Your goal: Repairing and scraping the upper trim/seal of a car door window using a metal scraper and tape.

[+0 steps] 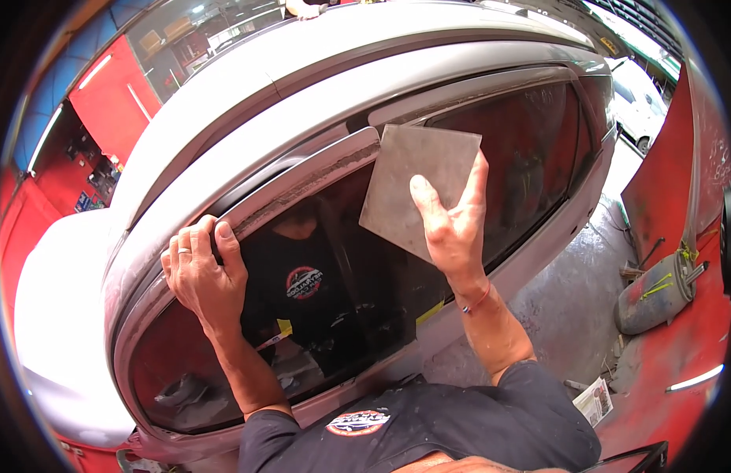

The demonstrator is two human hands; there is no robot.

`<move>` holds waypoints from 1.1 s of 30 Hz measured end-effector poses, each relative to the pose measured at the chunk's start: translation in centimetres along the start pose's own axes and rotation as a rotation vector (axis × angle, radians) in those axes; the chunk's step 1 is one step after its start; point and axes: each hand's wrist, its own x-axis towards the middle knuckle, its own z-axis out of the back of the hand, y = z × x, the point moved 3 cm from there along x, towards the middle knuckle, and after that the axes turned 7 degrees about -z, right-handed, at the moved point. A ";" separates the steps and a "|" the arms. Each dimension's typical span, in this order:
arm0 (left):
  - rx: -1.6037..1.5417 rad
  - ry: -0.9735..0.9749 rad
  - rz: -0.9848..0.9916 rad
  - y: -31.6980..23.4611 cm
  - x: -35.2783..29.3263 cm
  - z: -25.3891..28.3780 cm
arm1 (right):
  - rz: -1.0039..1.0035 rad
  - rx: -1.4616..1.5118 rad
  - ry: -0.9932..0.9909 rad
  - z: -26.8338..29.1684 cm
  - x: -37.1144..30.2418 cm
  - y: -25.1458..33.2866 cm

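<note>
My left hand (205, 272) is closed over the upper edge of a silver car's front door frame (302, 180), its fingers hooked over the top. The frame stands a little away from the roof edge, and its surface has a dull, scuffed grey strip. My right hand (457, 232) holds a flat, grey, squarish sheet (412, 169), thumb on the near face and the other fingers mostly hidden behind it. The sheet is raised in front of the dark door window (357, 260), near the rear end of the frame; whether it touches the car I cannot tell.
The car's pale roof (247, 118) curves across the far side. At the right stand a grey drum-shaped container (655, 296) and a red wall (669, 173). A printed paper (592, 402) lies low at the right. Farther off is a white car (637, 98).
</note>
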 end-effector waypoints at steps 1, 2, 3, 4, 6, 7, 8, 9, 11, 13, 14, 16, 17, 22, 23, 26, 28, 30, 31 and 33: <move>-0.007 0.004 -0.002 0.0 0.0 0.0 | -0.036 0.059 0.011 -0.2 0.1 0.4; -0.010 0.005 -0.003 -0.1 0.0 -0.1 | -0.005 -0.013 0.014 0.1 0.7 0.0; -0.007 0.007 0.003 -0.1 -0.1 0.0 | -0.006 -0.012 0.013 0.4 0.7 -0.4; -0.003 0.010 0.010 -0.1 -0.1 0.0 | 0.019 -0.024 0.028 0.6 0.4 -0.7; -0.002 0.013 0.003 -0.2 0.1 0.2 | 0.041 -0.012 0.044 0.4 0.0 -0.7; -0.001 0.015 -0.003 -0.3 0.1 0.2 | 0.042 -0.014 0.043 0.3 0.4 -0.5; -0.004 0.014 -0.003 -0.4 0.1 0.1 | 0.039 -0.030 0.050 0.1 1.3 -0.1; -0.003 0.008 -0.001 -0.3 0.1 0.1 | 0.035 -0.043 0.058 -0.2 1.7 0.3; 0.000 0.002 0.001 -0.1 0.1 0.2 | 0.011 -0.025 0.067 0.0 1.2 0.0; -0.013 0.016 0.005 -0.3 0.0 0.0 | 0.025 0.035 0.060 0.8 0.1 -1.0; -0.012 0.013 0.006 -0.3 0.1 0.0 | 0.086 -0.073 0.034 1.0 -0.3 -1.3; -0.002 -0.032 -0.038 -0.2 0.1 0.0 | 0.083 -0.091 0.029 0.4 0.9 0.0; -0.006 -0.029 -0.041 -0.1 0.0 0.1 | 0.079 -0.104 0.030 0.0 1.3 0.7; -0.009 -0.007 -0.025 -0.3 0.1 0.2 | 0.108 -0.125 -0.013 0.3 -0.2 -0.1; -0.014 -0.006 -0.027 -0.3 0.1 0.0 | 0.107 -0.129 -0.018 0.5 0.2 0.0; -0.006 -0.028 -0.038 0.0 0.0 0.1 | 0.037 -0.100 0.019 0.2 1.0 0.8; -0.004 -0.009 -0.031 -0.4 0.1 -0.1 | 0.085 -0.097 0.005 0.5 0.3 0.2; -0.005 0.002 -0.031 -0.3 0.2 0.1 | 0.106 -0.095 -0.006 -0.1 0.6 1.0; 0.000 0.016 -0.032 -0.2 0.1 0.3 | 0.053 -0.091 -0.014 -0.2 1.3 1.1; -0.009 0.041 -0.016 -0.1 -0.2 0.5 | 0.100 -0.140 -0.015 0.0 1.3 0.9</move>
